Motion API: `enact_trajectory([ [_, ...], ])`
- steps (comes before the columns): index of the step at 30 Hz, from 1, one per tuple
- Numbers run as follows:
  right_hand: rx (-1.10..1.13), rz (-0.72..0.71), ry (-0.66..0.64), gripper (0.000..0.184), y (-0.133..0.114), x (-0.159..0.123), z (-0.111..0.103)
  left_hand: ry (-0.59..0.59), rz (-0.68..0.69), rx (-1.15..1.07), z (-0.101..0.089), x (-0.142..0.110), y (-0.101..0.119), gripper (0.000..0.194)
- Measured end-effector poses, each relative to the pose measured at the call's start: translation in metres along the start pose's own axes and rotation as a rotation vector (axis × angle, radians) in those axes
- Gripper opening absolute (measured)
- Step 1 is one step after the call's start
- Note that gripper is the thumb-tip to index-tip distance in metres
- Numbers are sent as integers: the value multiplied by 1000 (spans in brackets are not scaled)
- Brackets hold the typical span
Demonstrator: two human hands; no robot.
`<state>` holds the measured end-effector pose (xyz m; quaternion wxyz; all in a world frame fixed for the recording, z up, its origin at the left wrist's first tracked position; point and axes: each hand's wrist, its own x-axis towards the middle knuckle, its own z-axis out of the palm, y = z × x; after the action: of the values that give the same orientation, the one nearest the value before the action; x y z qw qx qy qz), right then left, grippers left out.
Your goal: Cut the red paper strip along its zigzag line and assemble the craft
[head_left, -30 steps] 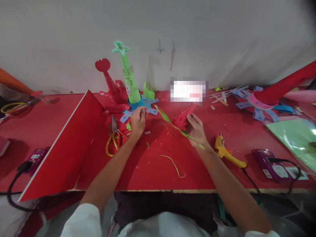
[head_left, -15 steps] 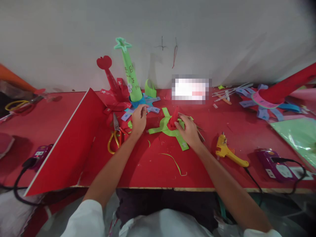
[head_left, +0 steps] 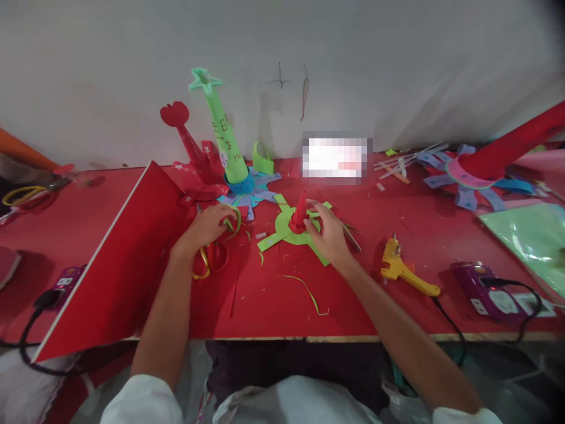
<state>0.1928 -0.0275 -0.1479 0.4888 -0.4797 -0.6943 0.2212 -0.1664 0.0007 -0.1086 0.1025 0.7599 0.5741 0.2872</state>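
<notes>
My left hand (head_left: 212, 225) is above the scissors (head_left: 202, 268), its fingers closed around a curled green foam strip (head_left: 237, 222). My right hand (head_left: 328, 234) grips the side of a small red cone (head_left: 300, 213) between thumb and fingers. That cone stands upright in the middle of a green foam ring with arms (head_left: 283, 228), which lies flat on the red table. Thin green offcuts lie in front of it, among them a long curved sliver (head_left: 304, 285). The scissors are partly hidden by my left hand.
A yellow glue gun (head_left: 404, 268) and a purple power socket (head_left: 489, 291) lie at right, with black cords. A red board (head_left: 119, 265) leans at left. Behind stand a green cone with a star (head_left: 229, 135) and a red apple-topped piece (head_left: 185, 132).
My left hand has moved left and a little toward me, onto the green strip by the scissors. My right hand stays at the red cone.
</notes>
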Motion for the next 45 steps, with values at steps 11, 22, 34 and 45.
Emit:
enact_trajectory([
  [11,-5,-30,228,32,-36,-11,-15,153,-69,-5,19,-5,7,18],
  [22,336,155,-265,46,-42,-25,22,90,94,-594,56,-23,80,20],
  [34,300,226,-149,34,-35,-21,24,-85,198,-562,70,-35,105,31],
  [45,280,177,-157,26,-37,-18,18,-56,187,-451,84,-34,103,10],
])
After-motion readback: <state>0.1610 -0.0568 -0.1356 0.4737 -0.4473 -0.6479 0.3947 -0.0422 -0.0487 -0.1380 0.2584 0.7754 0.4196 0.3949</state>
